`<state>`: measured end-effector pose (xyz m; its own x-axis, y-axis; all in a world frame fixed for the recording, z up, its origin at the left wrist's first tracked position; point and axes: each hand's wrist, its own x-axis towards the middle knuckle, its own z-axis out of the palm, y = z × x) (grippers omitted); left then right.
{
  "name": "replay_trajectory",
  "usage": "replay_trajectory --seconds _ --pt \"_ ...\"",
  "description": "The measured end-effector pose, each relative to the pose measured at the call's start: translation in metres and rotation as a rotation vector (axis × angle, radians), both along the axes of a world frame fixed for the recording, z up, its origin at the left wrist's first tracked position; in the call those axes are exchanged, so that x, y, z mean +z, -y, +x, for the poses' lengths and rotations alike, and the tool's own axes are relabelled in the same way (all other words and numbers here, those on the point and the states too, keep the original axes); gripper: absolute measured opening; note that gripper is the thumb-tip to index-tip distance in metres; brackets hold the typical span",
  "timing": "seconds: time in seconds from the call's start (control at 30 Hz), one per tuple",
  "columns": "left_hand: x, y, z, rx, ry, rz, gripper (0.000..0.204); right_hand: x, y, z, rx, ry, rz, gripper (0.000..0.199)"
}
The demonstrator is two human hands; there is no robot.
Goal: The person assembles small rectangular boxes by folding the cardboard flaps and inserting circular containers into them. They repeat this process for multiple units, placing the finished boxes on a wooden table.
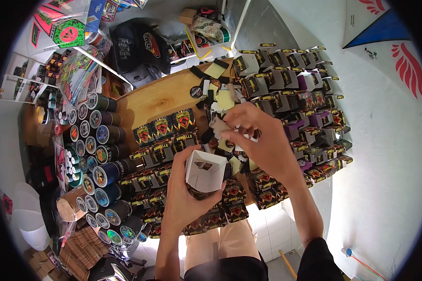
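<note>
My left hand (180, 199) is wrapped round a small open-topped carton (205, 171), dark outside and pale grey inside, with its mouth facing up toward me. A little printed patch shows on its inner wall. Above and to the right, my right hand (267, 140) pinches a beige rolled piece (218, 125), like a short paper or cardboard tube, between thumb and fingers. Something shiny brown and white (248, 132) shows at its palm, too small to make out. Beneath that hand lies a pile of yellow paper slips (225, 99) and white scalloped pieces.
Rows of open black cartons (272, 82) fill the table's right side. Closed black cartons with red emblems (162, 126) stand left of centre. Spools with round labels (101, 136) are stacked at the left. A black backpack (138, 44) and a white bin (208, 40) sit beyond the wooden table (150, 98).
</note>
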<state>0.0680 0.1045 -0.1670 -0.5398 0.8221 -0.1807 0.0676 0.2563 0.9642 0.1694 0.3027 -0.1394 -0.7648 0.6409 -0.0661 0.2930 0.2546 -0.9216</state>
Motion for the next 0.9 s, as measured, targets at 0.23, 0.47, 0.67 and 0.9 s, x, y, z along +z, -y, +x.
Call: replay_trajectory --seconds 0.23,0.47,0.67,0.9 --pt "0.011 -0.009 0.004 -0.041 0.002 0.061 0.095 0.036 0.039 0.026 0.110 -0.006 0.463 0.008" --pt "0.016 -0.008 0.015 -0.098 -0.020 0.108 0.097 0.034 0.056 0.032 0.148 0.066 0.494 0.016" --pt "0.014 0.000 0.017 -0.131 -0.075 0.085 0.097 0.045 0.048 0.044 0.103 0.071 0.415 0.033" --pt "0.021 0.000 0.023 -0.249 -0.091 0.107 0.098 0.035 0.056 0.040 0.268 0.296 0.606 0.070"
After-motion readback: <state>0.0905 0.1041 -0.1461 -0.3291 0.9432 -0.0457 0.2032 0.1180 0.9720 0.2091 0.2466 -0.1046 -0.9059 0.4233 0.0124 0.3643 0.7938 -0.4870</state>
